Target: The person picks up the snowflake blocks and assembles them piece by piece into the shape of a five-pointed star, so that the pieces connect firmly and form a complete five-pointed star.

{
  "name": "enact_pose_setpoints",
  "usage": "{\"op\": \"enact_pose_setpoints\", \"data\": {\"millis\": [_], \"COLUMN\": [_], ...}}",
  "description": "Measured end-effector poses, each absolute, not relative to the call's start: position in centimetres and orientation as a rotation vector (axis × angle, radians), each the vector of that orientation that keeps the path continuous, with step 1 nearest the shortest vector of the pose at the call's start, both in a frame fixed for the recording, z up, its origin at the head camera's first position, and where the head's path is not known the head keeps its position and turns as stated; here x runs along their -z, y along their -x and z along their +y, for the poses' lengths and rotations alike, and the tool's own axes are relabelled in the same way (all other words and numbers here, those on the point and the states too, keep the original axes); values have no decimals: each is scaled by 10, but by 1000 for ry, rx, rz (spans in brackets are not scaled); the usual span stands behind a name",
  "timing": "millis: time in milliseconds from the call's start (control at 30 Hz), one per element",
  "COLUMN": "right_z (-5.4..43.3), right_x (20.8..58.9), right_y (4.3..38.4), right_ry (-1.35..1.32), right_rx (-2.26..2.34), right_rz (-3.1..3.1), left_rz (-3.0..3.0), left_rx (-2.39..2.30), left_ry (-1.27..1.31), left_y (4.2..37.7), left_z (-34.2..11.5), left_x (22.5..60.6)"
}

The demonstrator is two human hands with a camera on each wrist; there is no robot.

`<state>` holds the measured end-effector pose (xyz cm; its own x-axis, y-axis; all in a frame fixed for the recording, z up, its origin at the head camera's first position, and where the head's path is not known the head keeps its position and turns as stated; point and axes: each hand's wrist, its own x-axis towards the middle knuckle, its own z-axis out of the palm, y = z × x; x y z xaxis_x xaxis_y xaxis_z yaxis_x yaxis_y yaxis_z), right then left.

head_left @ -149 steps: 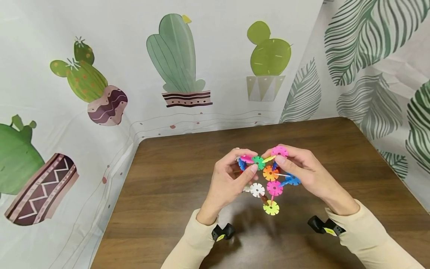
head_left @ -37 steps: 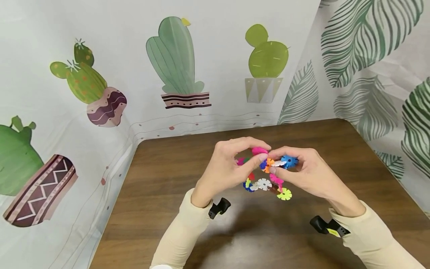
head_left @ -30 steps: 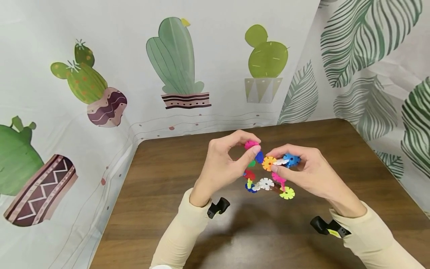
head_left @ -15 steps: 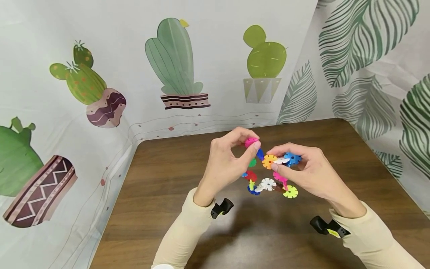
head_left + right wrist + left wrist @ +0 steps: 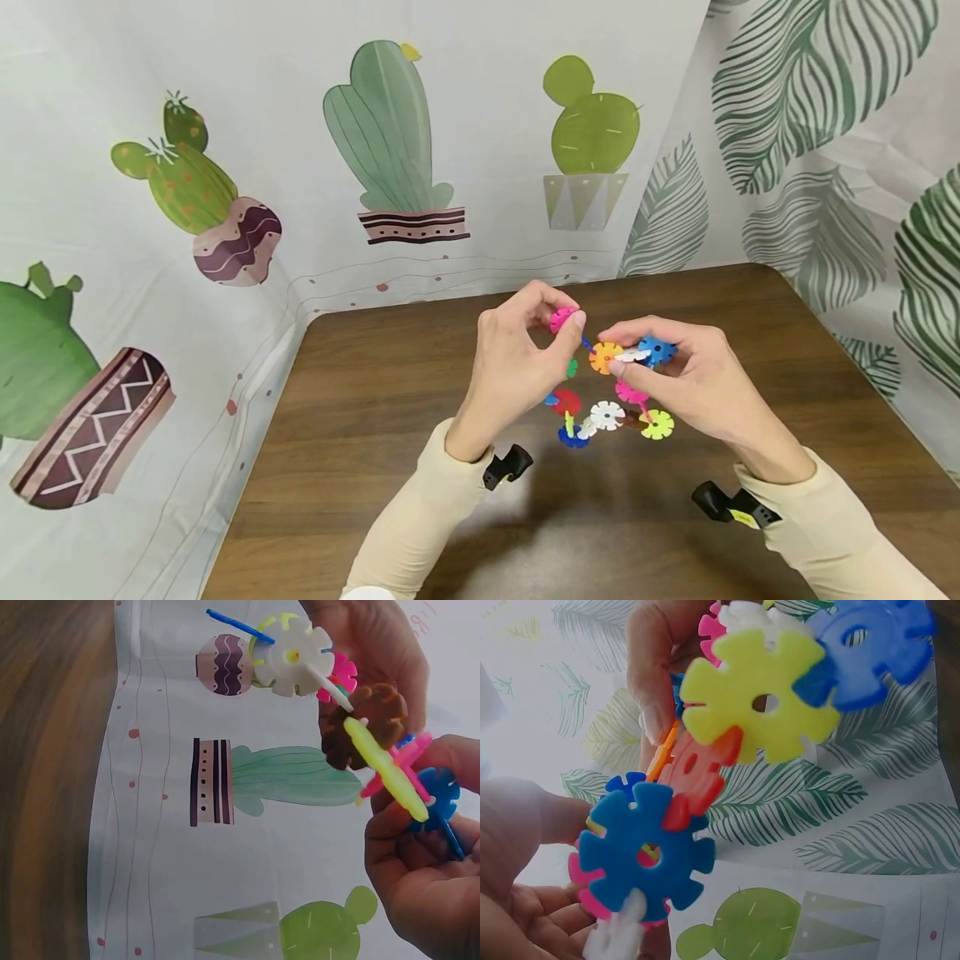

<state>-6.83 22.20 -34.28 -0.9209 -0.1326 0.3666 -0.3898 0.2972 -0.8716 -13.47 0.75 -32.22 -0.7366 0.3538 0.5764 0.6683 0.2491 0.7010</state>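
Note:
A ring-like chain of interlocking notched plastic discs hangs above the table between both hands. My left hand (image 5: 513, 367) pinches a pink disc (image 5: 562, 320) between thumb and fingers. An orange disc (image 5: 606, 357) is pinched by my right hand (image 5: 690, 375), beside a white disc seen nearly edge-on and a blue disc (image 5: 658, 351). Between the pink and orange discs a dark blue disc (image 5: 588, 345) shows edge-on. Lower in the chain hang a red disc (image 5: 566, 402), a white disc (image 5: 607, 415) and a yellow disc (image 5: 657, 425). The left hand partly hides the chain's left side.
The brown wooden table (image 5: 360, 467) lies below the hands. Behind it hangs a white cloth (image 5: 495, 125) printed with cacti and leaves. A black wrist device (image 5: 507, 467) sits at the left cuff, another device (image 5: 731, 504) at the right.
Five seconds ago, the left hand held the green disc and the right the upper pink one; now they hold pink and orange. The hands have spread slightly apart, and the chain has shifted right.

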Motion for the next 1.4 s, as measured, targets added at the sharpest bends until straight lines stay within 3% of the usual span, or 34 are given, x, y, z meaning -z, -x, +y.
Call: {"op": "enact_pose_setpoints", "data": {"millis": [933, 1400], "right_z": [225, 224], "right_x": [345, 344], "right_y": [72, 71], "right_ry": [-308, -235], "right_rx": [-1958, -1763], "right_rz": [-2139, -2191], "left_rz": [-2233, -2199], "left_rx": [1547, 1595], "left_ry": [824, 1004], "left_y": [131, 144], "left_z": [18, 13], "left_x": [329, 328]}}
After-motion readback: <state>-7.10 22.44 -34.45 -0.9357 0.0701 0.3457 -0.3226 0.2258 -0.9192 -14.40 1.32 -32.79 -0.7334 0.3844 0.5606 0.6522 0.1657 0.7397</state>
